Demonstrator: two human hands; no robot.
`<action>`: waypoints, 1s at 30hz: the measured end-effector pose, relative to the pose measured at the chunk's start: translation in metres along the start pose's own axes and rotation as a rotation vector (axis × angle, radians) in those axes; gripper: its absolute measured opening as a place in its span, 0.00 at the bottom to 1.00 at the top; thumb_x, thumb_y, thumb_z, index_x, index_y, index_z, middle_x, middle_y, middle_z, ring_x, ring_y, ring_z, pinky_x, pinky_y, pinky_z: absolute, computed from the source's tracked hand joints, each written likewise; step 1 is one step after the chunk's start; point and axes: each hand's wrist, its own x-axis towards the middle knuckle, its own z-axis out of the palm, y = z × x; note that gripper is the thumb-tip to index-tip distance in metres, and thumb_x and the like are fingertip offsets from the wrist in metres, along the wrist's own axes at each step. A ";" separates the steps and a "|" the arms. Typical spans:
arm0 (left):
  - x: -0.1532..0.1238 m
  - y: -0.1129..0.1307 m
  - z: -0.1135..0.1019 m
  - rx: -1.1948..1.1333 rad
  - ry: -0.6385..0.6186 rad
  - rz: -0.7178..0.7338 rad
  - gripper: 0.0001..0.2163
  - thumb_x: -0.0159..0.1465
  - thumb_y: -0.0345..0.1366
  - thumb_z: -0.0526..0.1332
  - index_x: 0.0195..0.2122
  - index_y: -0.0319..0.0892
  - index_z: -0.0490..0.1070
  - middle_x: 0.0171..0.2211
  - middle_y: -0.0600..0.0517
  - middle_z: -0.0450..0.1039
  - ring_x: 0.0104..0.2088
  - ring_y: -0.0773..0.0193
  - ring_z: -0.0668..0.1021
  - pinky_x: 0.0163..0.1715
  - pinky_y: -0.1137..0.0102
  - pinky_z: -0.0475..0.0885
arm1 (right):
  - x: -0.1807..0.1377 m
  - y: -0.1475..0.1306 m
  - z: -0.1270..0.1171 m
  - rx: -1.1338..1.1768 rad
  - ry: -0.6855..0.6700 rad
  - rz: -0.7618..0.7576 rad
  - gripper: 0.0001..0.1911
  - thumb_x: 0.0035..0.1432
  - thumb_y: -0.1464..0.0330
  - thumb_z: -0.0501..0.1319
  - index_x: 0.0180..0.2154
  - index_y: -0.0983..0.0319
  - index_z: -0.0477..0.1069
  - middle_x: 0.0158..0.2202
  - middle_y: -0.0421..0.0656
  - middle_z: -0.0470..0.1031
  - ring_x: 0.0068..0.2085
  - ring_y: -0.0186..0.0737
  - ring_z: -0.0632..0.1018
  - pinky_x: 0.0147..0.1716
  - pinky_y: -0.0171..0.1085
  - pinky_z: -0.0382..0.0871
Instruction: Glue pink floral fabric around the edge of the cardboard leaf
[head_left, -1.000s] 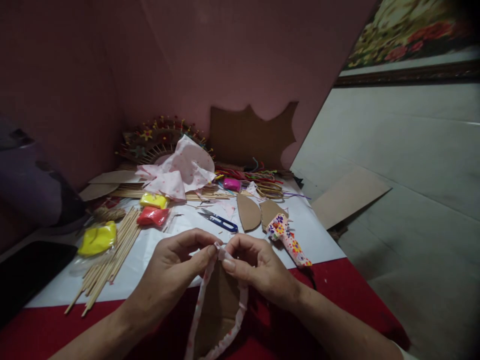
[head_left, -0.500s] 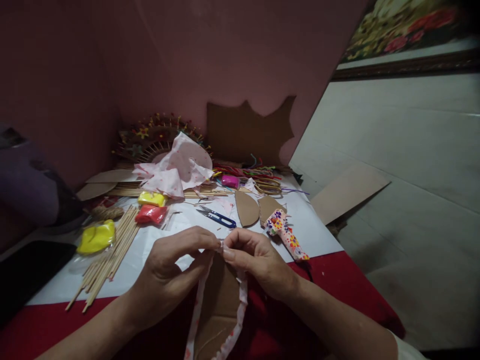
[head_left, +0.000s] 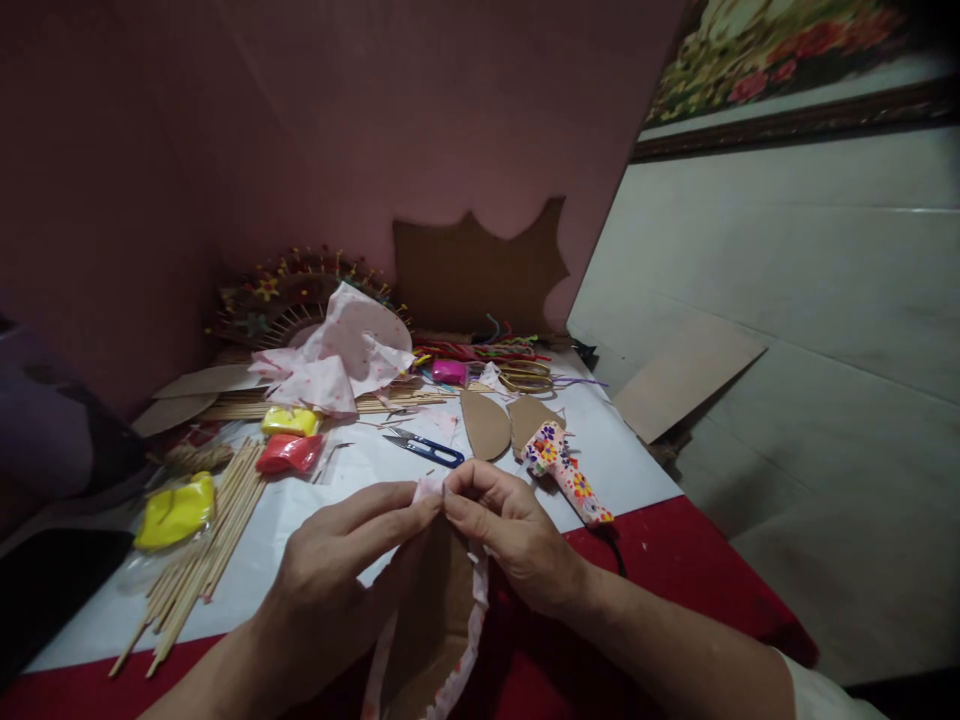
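Note:
My left hand (head_left: 352, 570) and my right hand (head_left: 514, 535) meet at the top end of a brown cardboard piece (head_left: 431, 610). Light pink patterned fabric (head_left: 478, 600) is folded over the edge of this cardboard in small pleats. Fingers and thumb of each hand are closed on the fabric-covered tip. The lower end of the piece runs out of view. Just beyond my fingers lie blue thread snips (head_left: 425, 447). A flower-patterned glue gun (head_left: 568, 472) rests right of my right hand, its black cord trailing down.
Wooden sticks (head_left: 199, 550) and yellow (head_left: 176, 510) and red (head_left: 289, 453) packets lie left. Crumpled pink fabric (head_left: 334, 355) sits behind. Cut cardboard shapes (head_left: 486, 425), gold-handled scissors (head_left: 525, 377) and coloured strands are farther back. A large jagged cardboard sheet (head_left: 480, 275) leans on the wall.
The view has shifted slightly. My left fingers have changed their hold at the tip, and more pink fabric shows above them. My right hand keeps pinching there.

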 end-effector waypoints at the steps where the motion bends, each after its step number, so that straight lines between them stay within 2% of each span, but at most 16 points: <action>1: 0.000 0.002 0.000 0.012 0.001 -0.020 0.17 0.58 0.22 0.60 0.47 0.45 0.73 0.43 0.46 0.79 0.41 0.62 0.80 0.41 0.73 0.74 | 0.000 0.000 0.000 -0.016 -0.009 -0.012 0.16 0.55 0.57 0.62 0.31 0.63 0.65 0.23 0.34 0.59 0.22 0.27 0.57 0.22 0.30 0.50; 5: -0.003 0.007 0.003 0.011 0.005 -0.056 0.17 0.59 0.23 0.59 0.46 0.47 0.75 0.42 0.47 0.80 0.39 0.60 0.81 0.39 0.72 0.74 | 0.000 -0.001 0.001 -0.036 -0.014 -0.019 0.19 0.57 0.53 0.58 0.29 0.62 0.64 0.22 0.34 0.58 0.22 0.28 0.58 0.21 0.30 0.52; 10: -0.005 0.006 0.005 0.053 -0.035 -0.043 0.17 0.60 0.26 0.59 0.48 0.49 0.75 0.38 0.46 0.81 0.37 0.57 0.81 0.32 0.73 0.75 | 0.001 -0.005 0.002 -0.098 0.018 0.001 0.19 0.53 0.53 0.63 0.28 0.63 0.65 0.21 0.35 0.62 0.22 0.28 0.61 0.22 0.31 0.55; 13: -0.006 0.004 0.005 0.030 -0.067 -0.012 0.19 0.60 0.25 0.58 0.51 0.49 0.73 0.41 0.45 0.80 0.39 0.56 0.81 0.34 0.72 0.75 | 0.001 -0.007 0.000 -0.127 0.031 -0.001 0.18 0.52 0.54 0.63 0.29 0.63 0.65 0.22 0.35 0.63 0.23 0.29 0.62 0.23 0.31 0.55; 16: -0.005 0.005 0.005 -0.085 -0.074 -0.065 0.18 0.60 0.24 0.59 0.48 0.48 0.74 0.46 0.46 0.78 0.42 0.58 0.79 0.40 0.72 0.73 | 0.001 -0.006 -0.001 -0.163 0.040 -0.040 0.17 0.54 0.55 0.62 0.30 0.63 0.65 0.22 0.35 0.63 0.23 0.29 0.62 0.23 0.31 0.55; 19: -0.002 0.009 0.005 -0.321 0.003 -0.277 0.13 0.61 0.27 0.60 0.44 0.50 0.73 0.45 0.50 0.76 0.44 0.60 0.77 0.43 0.70 0.72 | 0.000 -0.005 -0.002 -0.249 0.065 -0.095 0.15 0.57 0.56 0.60 0.31 0.63 0.66 0.23 0.35 0.62 0.23 0.29 0.62 0.22 0.31 0.55; 22: 0.004 0.011 0.006 -0.564 0.048 -0.621 0.03 0.63 0.35 0.59 0.36 0.47 0.72 0.34 0.54 0.75 0.36 0.64 0.76 0.36 0.73 0.72 | -0.002 -0.004 -0.002 -0.382 0.055 -0.150 0.14 0.59 0.58 0.59 0.31 0.63 0.67 0.25 0.37 0.64 0.25 0.31 0.63 0.24 0.32 0.58; 25: 0.009 0.009 0.008 -0.793 -0.058 -0.896 0.13 0.64 0.44 0.57 0.27 0.41 0.70 0.25 0.55 0.68 0.28 0.67 0.72 0.28 0.75 0.69 | -0.004 -0.005 -0.001 -0.518 0.032 -0.209 0.12 0.60 0.60 0.57 0.32 0.63 0.68 0.27 0.39 0.66 0.27 0.32 0.65 0.28 0.33 0.61; 27: 0.010 0.008 0.009 -0.901 -0.108 -0.995 0.16 0.62 0.46 0.58 0.24 0.40 0.68 0.22 0.56 0.65 0.24 0.68 0.68 0.26 0.75 0.65 | -0.005 -0.005 -0.001 -0.601 0.046 -0.247 0.12 0.61 0.61 0.56 0.32 0.63 0.68 0.27 0.39 0.67 0.27 0.32 0.66 0.28 0.33 0.61; 30: 0.010 0.008 0.009 -0.910 -0.110 -1.031 0.16 0.59 0.46 0.62 0.22 0.39 0.67 0.20 0.57 0.63 0.23 0.69 0.66 0.24 0.75 0.62 | -0.005 -0.005 0.000 -0.665 0.061 -0.283 0.12 0.62 0.61 0.55 0.31 0.63 0.68 0.26 0.39 0.67 0.27 0.32 0.66 0.27 0.33 0.61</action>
